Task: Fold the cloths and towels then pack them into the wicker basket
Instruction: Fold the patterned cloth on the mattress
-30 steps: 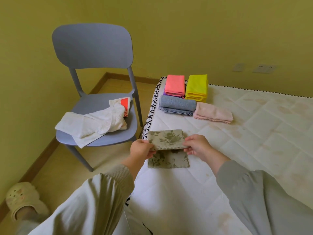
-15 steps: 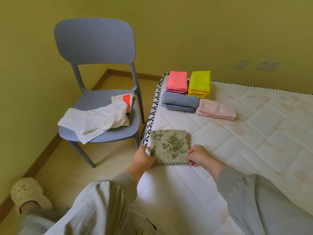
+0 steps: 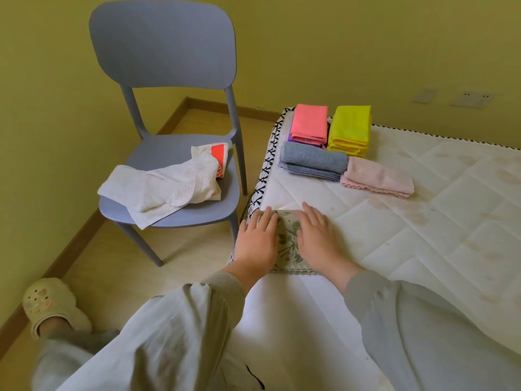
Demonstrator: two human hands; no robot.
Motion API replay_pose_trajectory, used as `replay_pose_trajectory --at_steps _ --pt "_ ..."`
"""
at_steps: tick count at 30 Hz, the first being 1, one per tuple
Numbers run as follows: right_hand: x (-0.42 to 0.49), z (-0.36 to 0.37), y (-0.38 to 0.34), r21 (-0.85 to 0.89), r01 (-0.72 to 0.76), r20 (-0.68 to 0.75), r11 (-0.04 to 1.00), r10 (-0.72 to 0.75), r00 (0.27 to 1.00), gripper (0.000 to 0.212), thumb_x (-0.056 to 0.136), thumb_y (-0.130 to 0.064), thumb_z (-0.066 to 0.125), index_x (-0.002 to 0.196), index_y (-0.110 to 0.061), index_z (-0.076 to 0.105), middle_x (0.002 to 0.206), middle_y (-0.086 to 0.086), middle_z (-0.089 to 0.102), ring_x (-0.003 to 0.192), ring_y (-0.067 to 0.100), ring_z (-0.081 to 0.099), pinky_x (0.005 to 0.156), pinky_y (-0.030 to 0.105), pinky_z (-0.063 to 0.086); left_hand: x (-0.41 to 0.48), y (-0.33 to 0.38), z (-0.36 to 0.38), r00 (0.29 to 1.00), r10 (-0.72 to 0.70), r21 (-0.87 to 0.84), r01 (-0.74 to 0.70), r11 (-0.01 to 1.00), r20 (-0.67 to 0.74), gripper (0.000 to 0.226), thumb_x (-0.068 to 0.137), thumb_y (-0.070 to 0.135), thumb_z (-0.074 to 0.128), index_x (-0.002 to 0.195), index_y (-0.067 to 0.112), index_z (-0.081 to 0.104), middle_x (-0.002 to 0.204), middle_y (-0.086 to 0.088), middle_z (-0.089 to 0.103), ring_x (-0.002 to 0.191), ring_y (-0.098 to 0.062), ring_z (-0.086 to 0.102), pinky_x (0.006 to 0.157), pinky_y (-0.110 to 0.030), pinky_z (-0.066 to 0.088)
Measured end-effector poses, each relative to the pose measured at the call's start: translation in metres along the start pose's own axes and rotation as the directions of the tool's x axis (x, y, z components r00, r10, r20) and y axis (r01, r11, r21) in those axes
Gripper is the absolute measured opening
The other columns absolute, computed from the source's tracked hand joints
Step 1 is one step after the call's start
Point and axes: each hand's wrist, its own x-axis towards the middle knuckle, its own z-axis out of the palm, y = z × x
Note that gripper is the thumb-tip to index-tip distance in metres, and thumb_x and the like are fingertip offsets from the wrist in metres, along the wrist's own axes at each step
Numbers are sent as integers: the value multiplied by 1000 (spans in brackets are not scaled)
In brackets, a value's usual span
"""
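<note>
Hands press flat on a folded floral cloth (image 3: 289, 241) at the near left edge of a bare white quilted mattress (image 3: 423, 235). The left hand (image 3: 258, 241) covers the cloth's left side and the right hand (image 3: 317, 238) its right. The fingers of both are straight, point away from the person and grip nothing. A strip of grey-green flower print shows between the two hands, and the cloth's near edge shows by the wrists.

Folded pieces lie at the mattress's far left corner, well apart from the hands. A coral-pink cloth (image 3: 308, 125) sits on a purple cloth (image 3: 291, 136), with a yellow cloth stack (image 3: 351, 125) just beside it on the right. A blue towel (image 3: 313, 159) lies in front of the pink one, and a pale pink towel (image 3: 377, 179) lies at its right end.

A blue-grey plastic chair (image 3: 169, 52) stands on the floor left of the mattress. On its seat lies an unfolded white towel (image 3: 160, 190), beside a white cloth with an orange-red panel (image 3: 218, 153). A beige perforated slipper (image 3: 48, 303) on the person's foot shows at lower left. Two wall plates (image 3: 473, 98) sit on the yellow-green wall at right.
</note>
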Motion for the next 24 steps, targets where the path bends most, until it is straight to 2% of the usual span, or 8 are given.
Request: replay_pose_trajectory --at_steps 4,8,11,14,16,18,21,24 --pt "-3 20 10 -135 51 241 990 -17 970 60 100 -44 18 152 -20 0 160 -2 -10 146 16 -10 118 46 -2 -2 -11 23 983 46 162 -76 984 178 61 101 46 16 152 20 -5 160 4 -10 147 -21 -13 119 -46 2" --pt "4 24 21 -131 -53 276 990 88 957 64 98 -51 14 152 -22 -6 159 -4 -13 146 14 -12 118 47 -1 -4 -16 31 979 23 158 -56 986 203 64 100 49 14 151 21 -11 159 5 -15 147 -23 -12 119 -46 1" --pt "12 19 25 -68 -226 240 972 236 942 67 98 -51 19 153 -17 0 160 0 -4 147 16 -1 118 44 7 -1 -12 26 987 24 55 -33 998 158 68 99 49 27 153 18 -2 160 3 -7 147 -23 -2 119 -45 7" --pt "24 7 22 29 -350 130 936 344 930 70 94 -49 40 146 -5 25 151 13 30 137 28 29 111 39 27 5 -12 17 996 -86 -229 86 970 9 70 92 41 53 148 13 22 152 -5 27 137 -25 30 112 -38 29" --pt "33 -1 20 178 -492 121 852 477 871 60 90 -44 49 132 0 43 132 18 49 117 34 48 95 38 42 11 -10 5 961 -275 -442 255 860 20 60 90 37 58 140 12 35 132 -5 45 121 -24 45 97 -36 41" --pt "36 -8 19 346 -620 197 704 591 782 49 92 -40 47 117 2 53 114 19 61 91 32 56 75 33 45 18 -9 -9 870 -451 -649 461 605 198 47 90 38 60 126 11 44 106 -2 53 99 -21 56 79 -31 47" --pt "33 -11 20 415 -683 296 601 621 726 45 95 -39 43 107 2 59 98 15 61 80 28 51 70 30 40 29 -11 -15 807 -471 -718 559 414 357 24 88 31 65 84 13 50 73 2 51 61 -12 51 50 -22 42" --pt "30 -16 17 506 -715 424 483 583 693 27 90 -29 53 101 -4 55 81 6 57 72 23 53 65 27 40 30 -16 -20 730 -461 -691 662 290 505 24 84 19 69 73 8 51 64 -4 50 51 -14 47 42 -21 41"
